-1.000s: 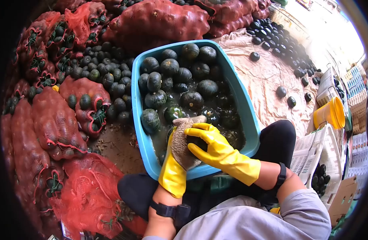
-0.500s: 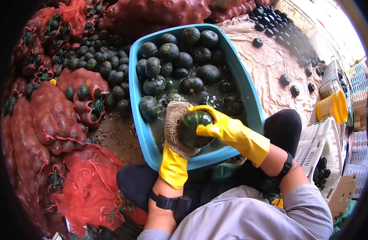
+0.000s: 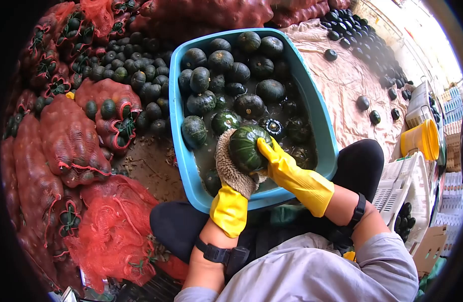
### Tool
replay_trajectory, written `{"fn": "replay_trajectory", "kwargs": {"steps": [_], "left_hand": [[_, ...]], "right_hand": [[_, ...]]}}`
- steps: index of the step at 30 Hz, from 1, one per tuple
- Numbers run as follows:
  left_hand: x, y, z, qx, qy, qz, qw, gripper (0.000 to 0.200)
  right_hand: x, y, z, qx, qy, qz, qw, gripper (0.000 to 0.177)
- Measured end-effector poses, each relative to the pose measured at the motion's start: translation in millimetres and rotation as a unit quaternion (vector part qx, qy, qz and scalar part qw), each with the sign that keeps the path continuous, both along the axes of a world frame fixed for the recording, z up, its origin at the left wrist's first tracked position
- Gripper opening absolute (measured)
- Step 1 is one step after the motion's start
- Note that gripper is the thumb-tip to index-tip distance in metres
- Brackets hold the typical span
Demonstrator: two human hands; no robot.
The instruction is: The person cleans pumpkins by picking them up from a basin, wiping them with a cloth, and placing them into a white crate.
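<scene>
A wet dark-green pumpkin (image 3: pixel 247 149) is held between my two hands above the near end of a blue tub (image 3: pixel 326 146). My left hand (image 3: pixel 232 173) wears a yellow rubber glove with a brown fluffy wash mitt (image 3: pixel 228 162) over it, cupped against the pumpkin's left side and underside. Its fingers are hidden inside the mitt. My right hand (image 3: pixel 282 163), in a yellow rubber glove, grips the pumpkin's right side. Murky water fills the tub, and several more pumpkins (image 3: pixel 249 105) sit or float in it, mostly toward the far end.
Red mesh sacks (image 3: pixel 70 141) of pumpkins stand at left, beside a loose pile (image 3: pixel 141 75). A crumpled red net (image 3: pixel 115 226) lies near left. On the right are a pinkish sheet (image 3: pixel 337 75) with scattered pumpkins, a yellow bucket (image 3: pixel 419 138) and white crates (image 3: pixel 400 181).
The pumpkin has turned in my hands, showing more of its striped side. My right hand has shifted from its top to its right side. The whole view has swung slightly.
</scene>
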State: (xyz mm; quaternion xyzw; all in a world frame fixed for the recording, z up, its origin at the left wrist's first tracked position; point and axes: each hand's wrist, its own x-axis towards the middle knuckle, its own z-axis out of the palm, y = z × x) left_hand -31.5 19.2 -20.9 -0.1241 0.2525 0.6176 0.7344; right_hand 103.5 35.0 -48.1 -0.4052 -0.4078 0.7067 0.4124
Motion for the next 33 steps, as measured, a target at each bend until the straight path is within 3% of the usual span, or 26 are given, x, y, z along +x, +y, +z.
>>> {"fn": "replay_trajectory", "kwargs": {"steps": [2,3,5,6,7,9,10,11,13,14,15,16,18,19,20,21,22,23,25,26,29,30,31,33], "left_hand": [[7.0,-1.3,17.2,-0.046,0.090,0.018,0.995,0.044],[9.1,-2.2,20.9,-0.071,0.135,0.027,0.988,0.044],[0.9,-1.4,22.9,-0.016,0.179,-0.002,0.984,0.045],[-4.5,-1.1,23.2,0.011,0.198,-0.016,0.980,0.046],[-9.5,-2.9,24.0,0.037,0.217,-0.031,0.975,0.047],[-13.3,-2.9,26.2,0.083,0.166,-0.046,0.982,0.040],[-12.0,-1.6,25.5,0.050,0.091,-0.048,0.993,0.038],[-9.9,1.4,23.9,0.018,0.016,-0.049,0.999,0.036],[5.2,0.2,18.6,-0.057,0.157,0.041,0.985,0.049],[9.8,-8.9,7.0,0.030,0.417,0.075,0.905,0.053],[7.3,-10.6,-3.4,0.066,0.509,0.084,0.854,0.051],[0.2,-8.9,-9.2,0.103,0.559,0.086,0.818,0.049],[-15.8,-5.0,-19.2,0.123,0.497,0.044,0.858,0.047],[-17.6,-3.9,28.7,0.009,0.221,0.025,0.975,0.042],[-16.1,-4.3,15.0,0.067,0.272,0.029,0.959,0.035],[-14.5,-4.7,1.2,0.123,0.320,0.040,0.939,0.029],[-10.4,-1.7,9.8,0.069,0.189,0.040,0.979,0.028],[-6.0,1.7,14.9,0.015,0.053,0.037,0.998,0.027],[10.5,6.8,-11.0,0.052,0.190,0.081,0.977,0.039],[10.2,3.2,-10.5,0.023,0.165,0.044,0.985,0.048],[-5.5,-3.7,9.8,-0.035,0.076,-0.061,0.995,0.074],[-11.5,-2.0,20.5,-0.042,0.037,-0.092,0.994,0.082],[-13.7,-1.9,40.5,0.012,-0.039,-0.099,0.994,0.076],[-48.7,1.5,-7.9,-0.012,0.131,-0.163,0.978,0.069]], "right_hand": [[12.0,11.7,22.2,0.108,-0.181,0.073,0.975,0.075],[20.6,24.1,61.7,0.090,-0.337,0.128,0.928,0.079],[25.2,22.5,70.2,0.323,-0.381,0.152,0.853,0.090],[26.5,20.1,77.9,0.312,-0.377,0.166,0.856,0.086],[27.9,16.6,82.6,0.298,-0.373,0.180,0.860,0.083],[27.9,16.0,78.1,0.089,-0.255,0.166,0.948,0.076],[25.3,15.5,72.1,-0.017,-0.188,0.155,0.970,0.073],[10.0,3.9,54.0,-0.131,0.017,0.051,0.990,0.066],[5.7,1.2,38.7,-0.197,0.042,0.014,0.979,0.067],[14.4,12.4,38.2,-0.082,-0.086,0.101,0.988,0.069],[23.3,26.0,39.2,0.036,-0.211,0.185,0.959,0.072],[18.9,23.7,77.7,0.114,-0.396,0.181,0.893,0.077],[26.3,20.8,80.3,0.225,-0.341,0.203,0.890,0.083],[29.3,21.3,79.4,0.263,-0.340,0.213,0.878,0.083],[29.9,18.5,79.1,0.100,-0.183,0.217,0.953,0.080],[30.6,18.2,80.6,-0.064,-0.018,0.210,0.975,0.078],[17.7,5.4,68.7,-0.141,0.083,0.122,0.979,0.072],[11.7,5.0,46.4,-0.042,0.032,0.087,0.995,0.076],[2.8,8.5,17.3,0.157,-0.101,0.011,0.982,0.084],[10.5,12.0,13.9,0.161,-0.224,0.016,0.961,0.087],[20.9,7.1,20.4,-0.034,-0.084,0.021,0.996,0.083],[30.0,16.7,27.0,-0.056,-0.064,0.050,0.995,0.073],[38.3,23.9,30.1,-0.020,0.037,0.028,0.999,0.062],[69.4,77.0,57.3,-0.058,0.023,-0.061,0.996,0.049]]}}
